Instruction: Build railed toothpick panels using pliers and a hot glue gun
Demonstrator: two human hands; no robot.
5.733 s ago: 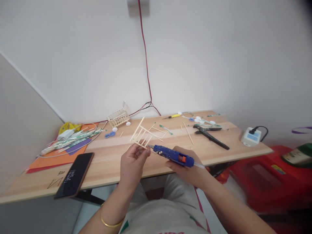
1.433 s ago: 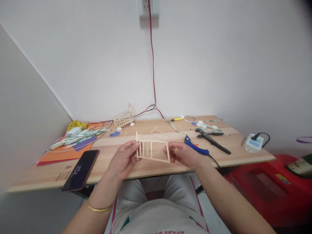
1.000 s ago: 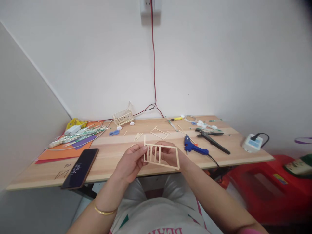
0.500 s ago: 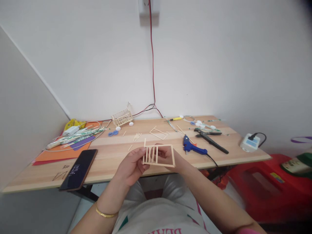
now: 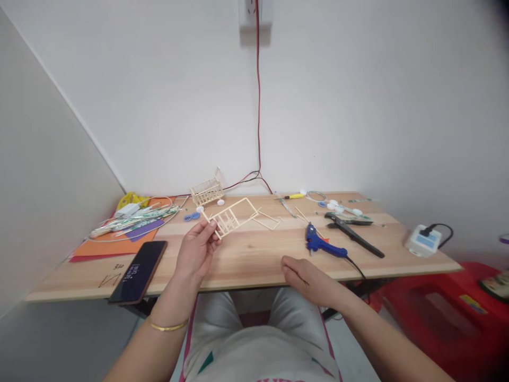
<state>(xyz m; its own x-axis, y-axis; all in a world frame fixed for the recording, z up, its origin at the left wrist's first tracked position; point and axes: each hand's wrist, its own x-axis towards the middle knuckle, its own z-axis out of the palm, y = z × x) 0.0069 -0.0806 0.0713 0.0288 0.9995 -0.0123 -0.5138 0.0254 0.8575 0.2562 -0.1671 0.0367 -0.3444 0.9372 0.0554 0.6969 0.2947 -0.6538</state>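
My left hand [image 5: 198,249] pinches one corner of a small frame of thin wooden sticks [image 5: 233,215] and holds it tilted just above the wooden table [image 5: 254,254]. My right hand [image 5: 304,276] rests at the table's front edge, fingers loosely curled, holding nothing. A blue glue gun [image 5: 321,245] lies on the table beyond and to the right of my right hand. A smaller open stick frame [image 5: 267,220] lies flat just right of the held one.
A black phone [image 5: 138,270] lies at the front left, with coloured paper and a bundle of sticks [image 5: 131,220] behind it. A finished stick basket [image 5: 207,191] stands at the back. Black cutters [image 5: 353,231], bottle caps and a white power adapter [image 5: 425,240] are to the right.
My right hand let go of the stick frame and dropped to the table edge. My left hand carried the frame up and leftward, tilting it. Before that, the glue gun was set down.
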